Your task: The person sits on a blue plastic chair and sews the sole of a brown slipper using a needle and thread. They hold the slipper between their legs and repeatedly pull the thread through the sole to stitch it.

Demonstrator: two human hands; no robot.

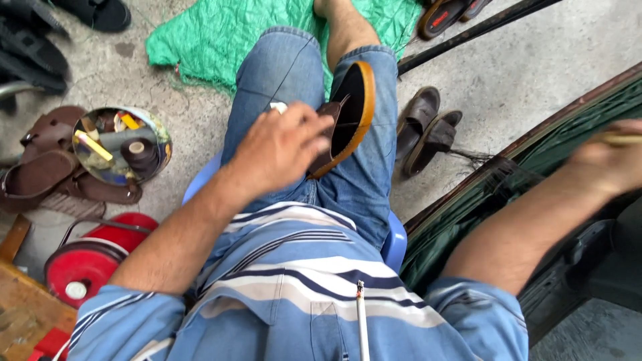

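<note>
— Steadying the sandal (348, 113) on the lap is the whole trick here: it stands on edge between the thighs, dark sole with a tan rim facing right, its brown strap toward the left hand (281, 147).

— And that hand is doing what?

— Its fingers are curled over the strap side, pressing the sandal against the jeans (281, 73). I'd judge that a firmer hold nearer the rim would stop it rocking.

— The right hand (612, 160)?

— Out to the right, blurred, closed in a pinch on a thin yellowish stick (622, 139), well apart from the sandal, above a dark green panel (468, 214). Bringing the stick in slowly, with the sole kept tilted toward the eyes, seems the safest way.

— Anything near enough to knock?

— A pair of brown sandals (424, 127) on the concrete floor (528, 73) just beside the right knee; a round tin of spools and bits (122, 145) to the left, a red canister (97, 257) nearer the stool (394, 241).
</note>
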